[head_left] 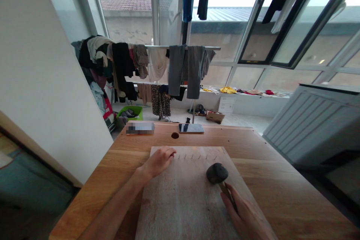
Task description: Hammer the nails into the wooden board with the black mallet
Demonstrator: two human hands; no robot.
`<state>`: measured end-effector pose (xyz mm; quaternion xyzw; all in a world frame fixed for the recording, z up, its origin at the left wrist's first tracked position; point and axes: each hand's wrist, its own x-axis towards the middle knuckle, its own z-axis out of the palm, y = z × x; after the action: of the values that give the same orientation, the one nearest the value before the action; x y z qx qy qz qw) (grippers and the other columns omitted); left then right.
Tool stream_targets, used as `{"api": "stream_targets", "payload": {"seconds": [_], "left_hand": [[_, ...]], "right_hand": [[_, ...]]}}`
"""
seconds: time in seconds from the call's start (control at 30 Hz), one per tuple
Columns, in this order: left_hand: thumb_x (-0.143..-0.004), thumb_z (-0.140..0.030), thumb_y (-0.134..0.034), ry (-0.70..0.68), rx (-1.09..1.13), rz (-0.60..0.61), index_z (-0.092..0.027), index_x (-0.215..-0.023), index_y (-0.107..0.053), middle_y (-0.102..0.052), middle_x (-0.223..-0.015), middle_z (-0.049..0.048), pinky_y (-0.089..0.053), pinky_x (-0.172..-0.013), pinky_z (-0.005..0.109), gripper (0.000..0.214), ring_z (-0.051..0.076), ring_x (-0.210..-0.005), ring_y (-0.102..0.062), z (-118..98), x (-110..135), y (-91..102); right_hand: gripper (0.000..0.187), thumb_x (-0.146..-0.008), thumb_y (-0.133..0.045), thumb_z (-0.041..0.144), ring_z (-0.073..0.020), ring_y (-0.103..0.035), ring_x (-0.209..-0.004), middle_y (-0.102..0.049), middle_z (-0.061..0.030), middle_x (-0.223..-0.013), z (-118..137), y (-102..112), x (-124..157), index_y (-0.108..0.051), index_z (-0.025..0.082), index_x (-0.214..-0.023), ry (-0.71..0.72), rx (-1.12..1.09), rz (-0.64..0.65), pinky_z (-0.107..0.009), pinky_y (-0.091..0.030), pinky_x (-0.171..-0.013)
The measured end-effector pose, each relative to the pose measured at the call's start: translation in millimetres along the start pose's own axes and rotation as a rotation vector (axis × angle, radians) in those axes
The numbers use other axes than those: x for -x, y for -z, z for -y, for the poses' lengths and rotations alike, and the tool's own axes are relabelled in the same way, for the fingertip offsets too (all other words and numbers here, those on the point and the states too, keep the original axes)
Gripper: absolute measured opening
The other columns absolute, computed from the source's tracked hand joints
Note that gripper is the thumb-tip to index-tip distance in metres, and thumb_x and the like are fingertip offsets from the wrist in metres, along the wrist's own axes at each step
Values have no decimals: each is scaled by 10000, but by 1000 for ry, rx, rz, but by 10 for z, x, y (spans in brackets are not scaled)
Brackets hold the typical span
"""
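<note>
A pale wooden board (182,195) lies flat on the table, with several thin nails (192,156) standing in a row near its far edge. The rightmost nail leans to the right. At the left end of that row, my left hand (161,161) is closed in a pinch around what looks like another nail, mostly hidden by the fingers. My right hand (244,210) grips the wooden handle of a black-headed rubber mallet (217,173). The mallet's head is over the right part of the board, nearer to me than the nails.
Beyond the board on the wooden table (112,172) lie a phone (191,128) and a blurred-out flat item (140,128), with a round hole between them. Clothes hang on a drying rack (208,48) behind. A white ribbed panel (303,120) stands to the right.
</note>
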<state>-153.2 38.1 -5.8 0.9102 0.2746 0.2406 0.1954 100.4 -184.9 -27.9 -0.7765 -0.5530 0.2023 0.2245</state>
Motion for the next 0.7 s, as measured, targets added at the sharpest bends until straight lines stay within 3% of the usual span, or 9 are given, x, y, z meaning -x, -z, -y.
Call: {"api": "stream_targets", "payload": {"seconds": [0.2,0.27,0.33,0.43,0.7], "left_hand": [[-839,-83,-542,44,178,-55,-172,-1107,-619,-682,-949,37,-514,-787,264,293,144,-803,-635,-2,-9,-139],[-831,-110,-559,80,244,-88,-165,-1083,-628,-681,-929,40,-517,-745,253,267,138,-767,-630,28,5,-178],[-823,-132,-575,103,281,-116,-161,-1081,-630,-678,-927,43,-519,-725,251,265,137,-751,-627,60,21,-192],[-816,-142,-586,118,284,-143,-164,-1068,-638,-679,-912,38,-517,-737,256,258,138,-754,-629,95,39,-182],[-788,-139,-623,176,362,-142,-173,-1028,-663,-701,-813,10,-502,-719,241,246,144,-737,-649,123,22,-201]], "right_hand": [[503,-868,-450,530,-272,-666,-1108,-725,-95,-1179,27,15,-20,-644,210,-1204,10,-114,-81,-326,-522,-903],[518,-857,-439,550,-269,-697,-1011,-759,-95,-1048,90,17,-38,-656,195,-1166,10,-184,-92,-314,-533,-839],[527,-868,-413,546,-239,-711,-782,-746,-56,-802,189,23,-65,-645,179,-1168,-1,-233,-48,-294,-529,-698],[539,-898,-383,523,-174,-593,-518,-576,41,-562,410,34,-126,-588,146,-1225,2,-312,51,-267,-459,-538],[387,-930,-375,400,-115,-510,-444,-470,90,-552,1149,-44,-450,-547,168,-1187,145,-460,124,-219,-409,-465]]}}
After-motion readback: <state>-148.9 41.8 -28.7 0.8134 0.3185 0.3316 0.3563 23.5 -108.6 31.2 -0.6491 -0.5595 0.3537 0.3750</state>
